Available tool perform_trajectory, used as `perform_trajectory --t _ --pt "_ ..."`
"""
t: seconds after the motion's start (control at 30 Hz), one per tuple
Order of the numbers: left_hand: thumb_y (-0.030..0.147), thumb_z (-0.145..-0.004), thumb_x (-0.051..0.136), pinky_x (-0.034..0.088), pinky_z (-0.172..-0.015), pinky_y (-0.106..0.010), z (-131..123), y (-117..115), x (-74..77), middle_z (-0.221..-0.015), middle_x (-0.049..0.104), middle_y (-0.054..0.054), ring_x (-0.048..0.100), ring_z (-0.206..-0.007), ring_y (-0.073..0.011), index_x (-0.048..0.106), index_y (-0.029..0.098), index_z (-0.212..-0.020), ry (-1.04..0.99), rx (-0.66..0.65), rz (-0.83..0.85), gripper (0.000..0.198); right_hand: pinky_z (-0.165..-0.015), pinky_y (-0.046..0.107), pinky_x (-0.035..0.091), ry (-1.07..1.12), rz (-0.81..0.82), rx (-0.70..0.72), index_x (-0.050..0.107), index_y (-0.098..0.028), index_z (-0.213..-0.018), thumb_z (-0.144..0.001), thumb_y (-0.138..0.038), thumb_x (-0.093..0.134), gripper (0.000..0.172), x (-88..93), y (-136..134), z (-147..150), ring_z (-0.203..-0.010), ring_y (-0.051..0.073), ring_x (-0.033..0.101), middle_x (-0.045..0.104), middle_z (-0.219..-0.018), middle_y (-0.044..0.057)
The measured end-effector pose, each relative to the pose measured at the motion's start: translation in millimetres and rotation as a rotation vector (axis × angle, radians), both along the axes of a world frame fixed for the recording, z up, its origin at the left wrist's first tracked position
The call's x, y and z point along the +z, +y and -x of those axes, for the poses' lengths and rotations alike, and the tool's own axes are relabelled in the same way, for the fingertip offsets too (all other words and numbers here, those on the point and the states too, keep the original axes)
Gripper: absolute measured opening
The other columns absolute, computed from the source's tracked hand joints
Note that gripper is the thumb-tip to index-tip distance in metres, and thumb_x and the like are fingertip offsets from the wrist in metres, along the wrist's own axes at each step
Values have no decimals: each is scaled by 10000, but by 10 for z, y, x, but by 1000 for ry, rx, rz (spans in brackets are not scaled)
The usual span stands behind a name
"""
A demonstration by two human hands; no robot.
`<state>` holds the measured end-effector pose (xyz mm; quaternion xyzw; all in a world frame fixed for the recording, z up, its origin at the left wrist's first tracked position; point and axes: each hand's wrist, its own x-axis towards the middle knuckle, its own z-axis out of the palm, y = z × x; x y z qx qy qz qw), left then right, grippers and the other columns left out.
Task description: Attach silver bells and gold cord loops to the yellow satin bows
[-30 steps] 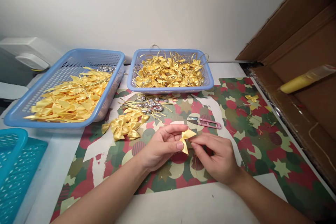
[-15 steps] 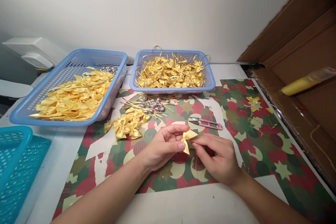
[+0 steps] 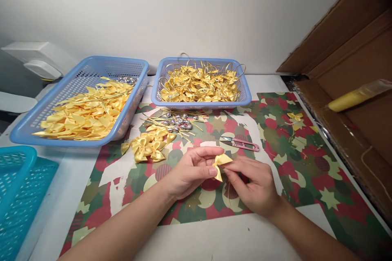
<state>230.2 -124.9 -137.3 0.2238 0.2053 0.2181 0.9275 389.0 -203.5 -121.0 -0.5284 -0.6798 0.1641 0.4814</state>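
Note:
A yellow satin ribbon bow (image 3: 219, 164) is pinched between the thumb and fingers of my left hand (image 3: 196, 169). My right hand (image 3: 252, 181) is closed in a pinch at the bow's right side; what its fingertips hold is mostly hidden, though a thin strand seems to hang below them. Left of my hands lies a small pile of yellow bows (image 3: 148, 147). Beyond it are silver bells (image 3: 179, 122) and short gold cords (image 3: 153, 120). Pink-handled thread snips (image 3: 241, 143) rest just past my right hand, blades pointing left.
A blue basket (image 3: 61, 143) of yellow bows and some bells stands at the left. Another blue basket (image 3: 202, 105) at the back holds bows with gold loops. A teal basket (image 3: 45, 179) sits near left. Cardboard (image 3: 349, 49) walls the right side; a loose bow (image 3: 295, 116) lies near it.
Almost nothing differs. The bow in my left hand has shifted and tilted very slightly to the right; both hands stay in place.

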Motion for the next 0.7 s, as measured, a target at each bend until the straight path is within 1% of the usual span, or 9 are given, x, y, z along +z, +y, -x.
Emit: perform_trajectory --t 0.2,0.4,0.7 --pt "145 -627 865 487 -641 -173 -3 1 9 -815 741 -14 654 -680 -93 764 210 -942 -16 -5 -16 337 -493 249 467 25 13 -9 688 -211 -862 -848 -54 534 220 3 -4 8 -517 131 589 678 -618 4" --pt "143 -614 869 501 -695 -202 9 -3 1 -860 748 -20 671 -726 -114 761 209 -936 -1 4 -5 346 -481 250 455 19 15 -23 692 -207 -861 -850 -63 530 217 3 -10 -1 -508 129 582 677 -611 7" --pt "140 -624 865 505 -698 -188 17 -1 -11 -864 754 -10 674 -722 -97 768 225 -940 4 -8 -15 341 -478 247 438 -2 16 -17 691 -200 -861 -841 -46 533 221 0 -16 -13 -493 123 551 660 -599 3"
